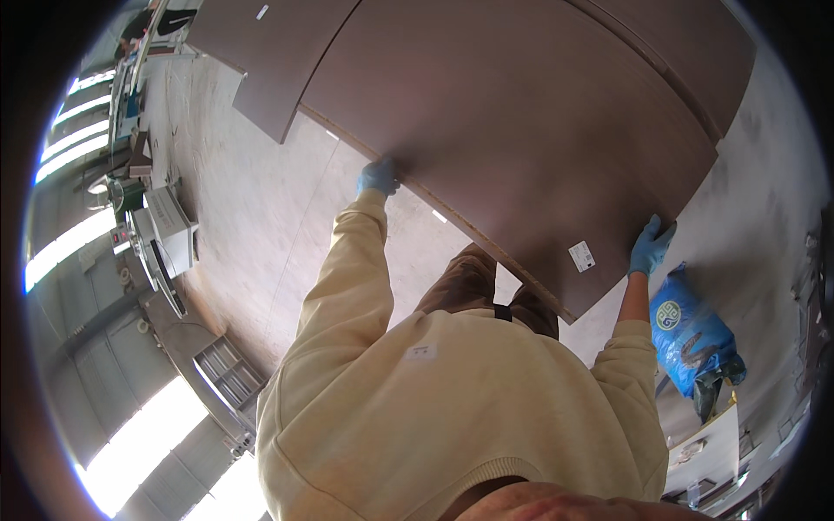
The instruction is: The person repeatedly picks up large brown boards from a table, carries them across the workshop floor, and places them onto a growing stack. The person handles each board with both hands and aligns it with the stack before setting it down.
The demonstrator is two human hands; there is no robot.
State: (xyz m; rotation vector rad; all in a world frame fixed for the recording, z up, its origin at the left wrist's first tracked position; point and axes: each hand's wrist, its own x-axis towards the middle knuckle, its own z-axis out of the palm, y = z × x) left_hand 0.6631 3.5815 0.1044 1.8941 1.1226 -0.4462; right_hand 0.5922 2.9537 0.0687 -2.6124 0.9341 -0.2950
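Observation:
A large brown board [504, 130] spans the space in front of me, its raw particleboard edge facing my body. My left hand [379, 176], in a blue glove, grips that near edge, with the fingers partly hidden at the board. On the right, my right hand [651, 247], also gloved in blue, holds the board's right-hand edge near the corner. A small white label [581, 256] is stuck on the surface between my hands, close to the near right corner.
More brown panels [278, 52] lie beyond the board at the far left and far right. A blue printed sack [695, 334] rests on the floor to my right. Along the left stand a white and grey machine [170, 227] and a metal rack [228, 369].

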